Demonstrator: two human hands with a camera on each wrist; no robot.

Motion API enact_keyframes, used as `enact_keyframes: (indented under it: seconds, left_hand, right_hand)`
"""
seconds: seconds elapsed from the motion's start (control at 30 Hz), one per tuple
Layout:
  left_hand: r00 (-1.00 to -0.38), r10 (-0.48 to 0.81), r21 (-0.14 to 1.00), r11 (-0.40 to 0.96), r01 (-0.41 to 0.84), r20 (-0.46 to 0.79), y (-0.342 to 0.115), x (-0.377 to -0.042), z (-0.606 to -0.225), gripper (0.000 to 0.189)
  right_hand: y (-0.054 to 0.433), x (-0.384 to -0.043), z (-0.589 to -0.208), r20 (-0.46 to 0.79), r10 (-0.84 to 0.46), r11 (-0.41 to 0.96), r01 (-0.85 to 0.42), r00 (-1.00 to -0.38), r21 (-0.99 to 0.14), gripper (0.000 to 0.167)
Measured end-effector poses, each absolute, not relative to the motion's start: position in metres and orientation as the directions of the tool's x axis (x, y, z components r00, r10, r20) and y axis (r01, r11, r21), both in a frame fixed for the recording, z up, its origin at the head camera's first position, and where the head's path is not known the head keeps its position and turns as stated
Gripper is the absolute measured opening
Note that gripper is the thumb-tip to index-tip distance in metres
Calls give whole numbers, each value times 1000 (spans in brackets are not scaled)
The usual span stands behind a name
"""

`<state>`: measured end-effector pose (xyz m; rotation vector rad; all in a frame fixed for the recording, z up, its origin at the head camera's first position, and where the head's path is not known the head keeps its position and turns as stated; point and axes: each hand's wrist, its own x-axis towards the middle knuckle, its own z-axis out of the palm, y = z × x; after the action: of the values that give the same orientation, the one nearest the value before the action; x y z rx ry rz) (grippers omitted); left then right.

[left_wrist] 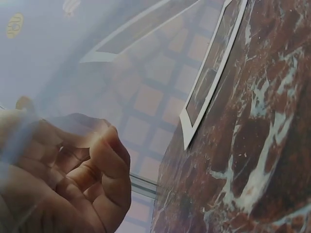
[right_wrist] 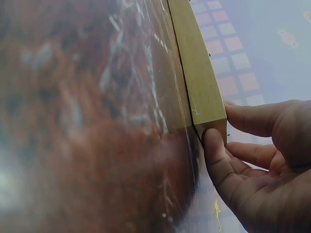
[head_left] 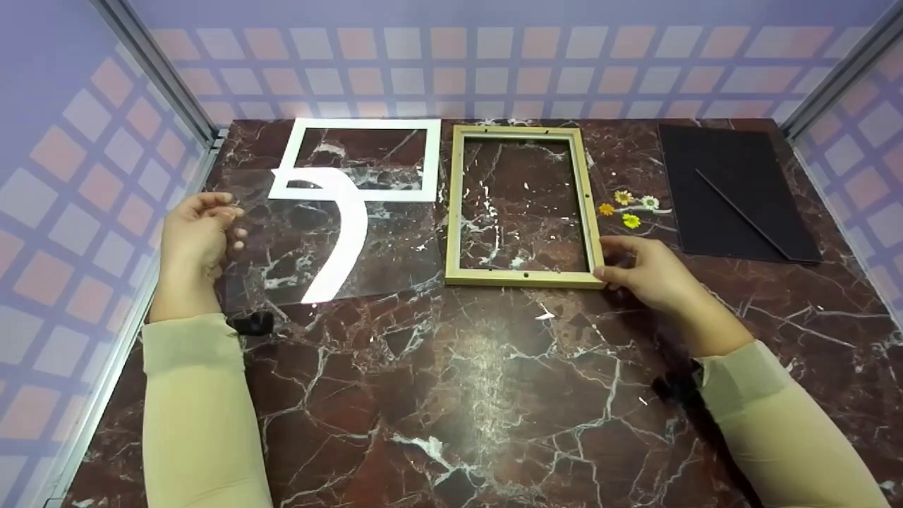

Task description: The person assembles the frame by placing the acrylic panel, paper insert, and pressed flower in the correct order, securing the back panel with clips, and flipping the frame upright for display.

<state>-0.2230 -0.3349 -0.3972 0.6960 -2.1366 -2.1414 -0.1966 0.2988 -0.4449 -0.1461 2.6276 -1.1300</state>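
At the left, my left hand pinches the edge of a clear transparent sheet, which carries a bright curved glare. In the left wrist view, the thumb and fingers of that hand are curled together at the sheet. A gold-coloured picture frame lies on the table without a panel in its opening. My right hand grips its near right corner; the right wrist view shows thumb and fingers about the corner of the frame. The sheet overlaps part of a white rectangular mat behind it.
Several small yellow, orange and white flowers lie right of the frame. Farther right is a black board with a thin dark stick on it. Walls with checked patterns enclose the marbled table at the back and sides.
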Motion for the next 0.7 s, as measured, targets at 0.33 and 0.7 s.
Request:
enact_keyframes:
  seconds: [0.33, 0.7]
  left_hand:
    - [-876, -383, 956, -125, -265, -292, -332, -220, -389, 21]
    - [-873, -422, 964, -205, -172, -246, -328, -218, -381, 19]
  right_hand:
    - [298, -197, -444, -206, -197, 693, 12, -958, -721, 69]
    - [299, -197, -446, -209, -197, 684, 18, -958, -730, 70]
